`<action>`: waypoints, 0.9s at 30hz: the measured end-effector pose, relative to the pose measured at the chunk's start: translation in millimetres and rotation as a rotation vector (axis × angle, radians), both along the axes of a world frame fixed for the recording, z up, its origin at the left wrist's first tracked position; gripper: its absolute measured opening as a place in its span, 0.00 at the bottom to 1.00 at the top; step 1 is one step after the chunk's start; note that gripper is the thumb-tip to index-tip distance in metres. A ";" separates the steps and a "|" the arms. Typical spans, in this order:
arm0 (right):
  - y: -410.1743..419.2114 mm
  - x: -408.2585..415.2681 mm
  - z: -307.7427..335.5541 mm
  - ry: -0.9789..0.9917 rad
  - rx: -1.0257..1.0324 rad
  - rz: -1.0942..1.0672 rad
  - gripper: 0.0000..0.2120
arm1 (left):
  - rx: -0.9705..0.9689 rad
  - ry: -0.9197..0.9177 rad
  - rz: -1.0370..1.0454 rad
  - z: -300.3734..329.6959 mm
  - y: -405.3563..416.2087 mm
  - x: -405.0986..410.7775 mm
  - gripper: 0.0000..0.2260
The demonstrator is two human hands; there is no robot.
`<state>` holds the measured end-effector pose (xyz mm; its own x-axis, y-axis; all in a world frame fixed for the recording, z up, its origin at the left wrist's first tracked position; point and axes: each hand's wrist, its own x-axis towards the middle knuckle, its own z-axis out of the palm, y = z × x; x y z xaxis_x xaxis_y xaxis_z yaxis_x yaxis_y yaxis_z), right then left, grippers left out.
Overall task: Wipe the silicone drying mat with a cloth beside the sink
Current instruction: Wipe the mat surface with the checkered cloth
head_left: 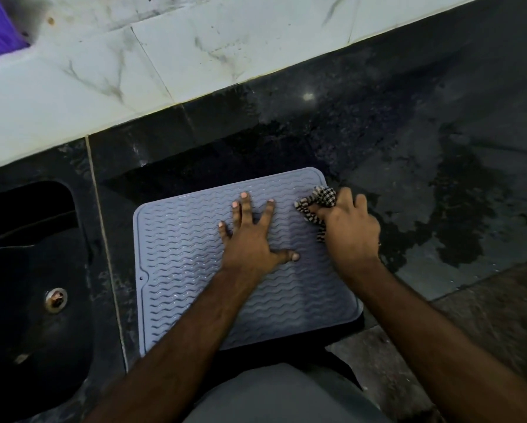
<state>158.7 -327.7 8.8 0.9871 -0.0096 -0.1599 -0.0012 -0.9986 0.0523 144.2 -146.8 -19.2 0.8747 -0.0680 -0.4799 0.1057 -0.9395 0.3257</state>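
1. Gripping a bunched checked cloth (318,206) in curled right hand (349,230) fingers, at the mat's far right corner.
2. Pressing left hand (250,239) flat, fingers spread wide, on mid-mat.
3. Lying leftward and nearer from the cloth: unwiped grey mat (182,270), on dark counter (408,148) beside the sink (27,270).

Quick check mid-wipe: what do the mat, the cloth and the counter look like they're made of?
Drying mat: looks like soft silicone, pale blue-grey, matte with moulded wavy ridges and a raised rim. Cloth, gripped by the right hand: woven fabric, black-and-white check, bunched. Counter: probably polished black granite, speckled, glossy, wet patches.
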 end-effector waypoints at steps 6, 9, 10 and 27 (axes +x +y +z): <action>0.0 -8.6 4.7 0.073 0.134 -0.122 0.15 | 0.025 -0.007 -0.001 -2.6 0.3 1.4 0.55; 2.7 -6.6 6.1 0.102 0.215 -0.214 0.13 | 0.027 -0.015 -0.002 -4.5 0.6 0.5 0.55; 3.7 -6.7 4.9 0.095 0.247 -0.237 0.13 | 0.031 -0.013 -0.006 -4.4 0.6 0.3 0.55; 61.8 -26.3 12.5 0.149 0.679 -0.386 0.11 | 0.038 -0.063 -0.035 -6.2 3.8 -1.8 0.50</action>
<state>132.4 -265.9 21.3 0.9016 -0.1996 -0.3837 -0.3946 -0.7427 -0.5411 142.4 -143.0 -25.4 0.9008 -0.0814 -0.4266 0.0532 -0.9542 0.2943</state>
